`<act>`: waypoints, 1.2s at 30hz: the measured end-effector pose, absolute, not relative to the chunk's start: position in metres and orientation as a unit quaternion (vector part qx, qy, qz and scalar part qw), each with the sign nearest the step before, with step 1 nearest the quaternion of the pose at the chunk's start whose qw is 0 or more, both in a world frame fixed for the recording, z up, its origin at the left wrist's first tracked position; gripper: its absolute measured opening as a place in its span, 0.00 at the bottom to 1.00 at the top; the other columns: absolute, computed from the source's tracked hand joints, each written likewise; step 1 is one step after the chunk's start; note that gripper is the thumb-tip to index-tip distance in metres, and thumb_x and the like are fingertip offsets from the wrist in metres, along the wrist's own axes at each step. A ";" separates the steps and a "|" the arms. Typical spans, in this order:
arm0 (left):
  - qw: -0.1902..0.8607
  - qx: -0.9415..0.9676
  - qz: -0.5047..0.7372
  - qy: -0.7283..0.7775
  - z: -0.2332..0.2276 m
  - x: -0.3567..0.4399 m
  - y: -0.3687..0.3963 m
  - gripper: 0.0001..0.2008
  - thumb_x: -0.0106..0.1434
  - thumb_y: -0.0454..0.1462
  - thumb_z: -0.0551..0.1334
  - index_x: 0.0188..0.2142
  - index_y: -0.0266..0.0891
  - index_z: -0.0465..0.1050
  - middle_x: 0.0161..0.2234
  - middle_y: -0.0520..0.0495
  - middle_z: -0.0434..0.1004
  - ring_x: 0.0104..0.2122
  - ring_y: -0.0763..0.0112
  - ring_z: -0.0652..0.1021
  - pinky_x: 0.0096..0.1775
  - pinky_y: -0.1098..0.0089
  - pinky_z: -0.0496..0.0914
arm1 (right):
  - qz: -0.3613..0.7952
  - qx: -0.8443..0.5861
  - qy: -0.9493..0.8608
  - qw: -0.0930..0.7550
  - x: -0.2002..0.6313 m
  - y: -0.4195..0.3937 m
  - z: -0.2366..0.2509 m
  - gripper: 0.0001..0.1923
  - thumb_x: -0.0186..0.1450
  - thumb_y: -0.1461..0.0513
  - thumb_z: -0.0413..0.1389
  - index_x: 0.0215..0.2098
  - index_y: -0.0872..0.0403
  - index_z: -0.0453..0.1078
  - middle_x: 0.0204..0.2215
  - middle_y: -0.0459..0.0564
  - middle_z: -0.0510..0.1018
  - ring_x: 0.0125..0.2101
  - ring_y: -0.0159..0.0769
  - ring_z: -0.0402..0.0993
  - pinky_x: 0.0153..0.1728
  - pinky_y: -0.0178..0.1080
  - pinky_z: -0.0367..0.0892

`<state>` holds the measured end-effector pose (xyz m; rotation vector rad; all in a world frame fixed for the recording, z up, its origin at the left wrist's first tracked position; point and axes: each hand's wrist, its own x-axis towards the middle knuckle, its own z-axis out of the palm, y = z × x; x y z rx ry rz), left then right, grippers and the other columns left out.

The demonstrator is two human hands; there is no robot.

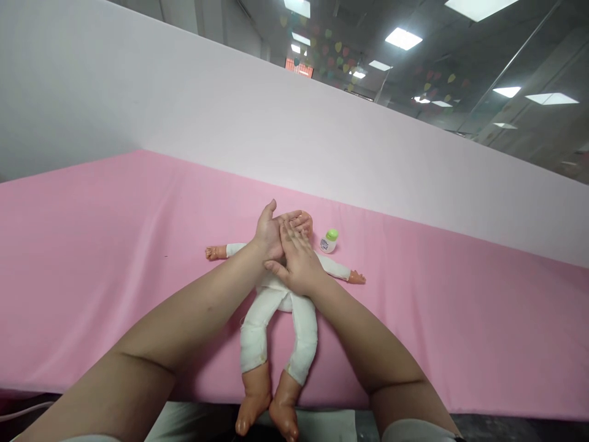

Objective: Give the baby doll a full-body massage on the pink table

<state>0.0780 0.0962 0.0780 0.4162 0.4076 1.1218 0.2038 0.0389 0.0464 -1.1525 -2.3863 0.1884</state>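
Palm up, my left hand (272, 233) is held over the upper body of a baby doll (278, 301), its fingers stretched out. My right hand (300, 261) lies palm down across the left palm and fingers, flat, with its thumb apart. Nothing shows between the two hands. The doll rests on its back with arms spread to both sides; its trunk and limbs are white cloth, its hands and feet brown. Most of its head and chest is hidden behind my hands. Beside the doll's head, to the right, stands a small clear bottle (328, 243) with a green cap.
A pink sheet (184, 202) covers the table under the doll. The doll's feet reach over the front edge. Behind the table rises a white wall (239, 123), with a glass pane (460, 80) above it reflecting ceiling lights.
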 end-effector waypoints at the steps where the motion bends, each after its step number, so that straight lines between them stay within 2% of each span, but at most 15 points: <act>1: 0.796 0.192 0.538 0.199 0.079 0.073 0.099 0.38 0.73 0.62 0.51 0.62 0.31 0.71 0.49 0.28 0.83 0.51 0.43 0.84 0.51 0.49 0.80 | 0.074 -0.421 -0.874 0.232 0.202 0.037 0.047 0.54 0.75 0.37 0.52 0.81 0.61 0.38 0.80 0.65 0.43 0.80 0.55 0.33 0.79 0.62 0.38; 5: 0.762 0.189 0.583 0.211 0.075 0.057 0.112 0.39 0.73 0.61 0.51 0.64 0.30 0.70 0.52 0.28 0.83 0.53 0.47 0.84 0.50 0.55 0.81 | 0.094 -0.404 -0.885 0.213 0.193 0.022 0.052 0.56 0.72 0.34 0.53 0.82 0.59 0.39 0.80 0.64 0.43 0.80 0.56 0.36 0.78 0.63 0.43; 8: 0.774 0.188 0.574 0.188 0.064 0.058 0.120 0.39 0.73 0.61 0.51 0.65 0.32 0.69 0.54 0.29 0.82 0.55 0.47 0.83 0.52 0.54 0.80 | 0.099 -0.390 -0.890 0.214 0.185 0.010 0.053 0.59 0.70 0.32 0.54 0.81 0.59 0.40 0.80 0.64 0.43 0.80 0.57 0.33 0.78 0.63 0.43; 12: 0.808 0.205 0.530 0.157 0.055 0.075 0.113 0.41 0.73 0.63 0.49 0.65 0.29 0.70 0.56 0.25 0.81 0.57 0.46 0.82 0.55 0.53 0.77 | 0.100 -0.395 -0.883 0.231 0.186 0.012 0.051 0.59 0.71 0.32 0.52 0.81 0.62 0.37 0.80 0.65 0.41 0.80 0.55 0.30 0.79 0.60 0.41; 16: 0.823 0.200 0.499 0.182 0.057 0.091 0.098 0.40 0.72 0.64 0.51 0.59 0.31 0.74 0.51 0.28 0.84 0.54 0.46 0.84 0.54 0.53 0.78 | 0.083 -0.415 -0.874 0.240 0.197 0.031 0.046 0.56 0.73 0.34 0.51 0.82 0.58 0.35 0.81 0.63 0.42 0.80 0.55 0.32 0.79 0.61 0.39; 21: 0.818 0.174 0.513 0.194 0.061 0.085 0.100 0.37 0.73 0.62 0.51 0.56 0.31 0.75 0.45 0.30 0.85 0.48 0.44 0.85 0.52 0.48 0.78 | 0.060 -0.451 -0.870 0.189 0.205 0.040 0.045 0.56 0.72 0.36 0.55 0.81 0.61 0.40 0.80 0.68 0.44 0.80 0.59 0.35 0.78 0.66 0.32; 24: 0.788 0.177 0.548 0.220 0.061 0.073 0.109 0.37 0.73 0.61 0.51 0.56 0.30 0.75 0.44 0.29 0.85 0.48 0.47 0.85 0.52 0.53 0.78 | 0.072 -0.435 -0.881 0.173 0.201 0.031 0.051 0.55 0.71 0.39 0.59 0.80 0.63 0.44 0.79 0.69 0.48 0.80 0.59 0.40 0.78 0.63 0.40; 28: 0.755 0.212 0.560 0.266 0.056 0.063 0.120 0.34 0.76 0.58 0.48 0.51 0.30 0.77 0.40 0.30 0.85 0.42 0.54 0.86 0.47 0.61 0.79 | 0.093 -0.403 -0.893 0.175 0.197 0.017 0.063 0.48 0.71 0.47 0.63 0.79 0.61 0.52 0.75 0.68 0.60 0.75 0.56 0.58 0.75 0.59 0.55; 31: 0.739 0.245 0.543 0.315 0.046 0.066 0.123 0.23 0.76 0.51 0.54 0.43 0.34 0.78 0.30 0.35 0.82 0.30 0.58 0.84 0.36 0.61 0.79 | 0.112 -0.396 -0.889 0.202 0.206 0.012 0.065 0.39 0.71 0.51 0.62 0.75 0.58 0.61 0.70 0.64 0.71 0.71 0.54 0.67 0.72 0.58 0.62; 33: 0.713 0.275 0.546 0.342 0.036 0.068 0.119 0.15 0.73 0.45 0.59 0.38 0.37 0.77 0.25 0.41 0.78 0.26 0.61 0.80 0.33 0.63 0.77 | 0.114 -0.386 -0.887 0.225 0.218 0.012 0.058 0.34 0.71 0.54 0.60 0.73 0.53 0.66 0.68 0.58 0.75 0.68 0.52 0.71 0.70 0.58 0.66; 34: 0.697 0.290 0.554 0.351 0.030 0.068 0.116 0.12 0.71 0.43 0.62 0.35 0.39 0.77 0.25 0.44 0.77 0.27 0.62 0.80 0.34 0.64 0.77 | 0.110 -0.378 -0.889 0.234 0.225 0.012 0.053 0.32 0.71 0.54 0.60 0.71 0.52 0.68 0.66 0.57 0.77 0.67 0.51 0.73 0.69 0.58 0.67; 36: 0.664 0.316 0.574 0.360 0.018 0.063 0.106 0.08 0.68 0.40 0.66 0.31 0.43 0.76 0.26 0.47 0.76 0.35 0.61 0.81 0.40 0.65 0.77 | 0.095 -0.370 -0.892 0.241 0.239 0.011 0.041 0.29 0.71 0.55 0.59 0.68 0.52 0.72 0.63 0.58 0.80 0.65 0.52 0.75 0.69 0.61 0.66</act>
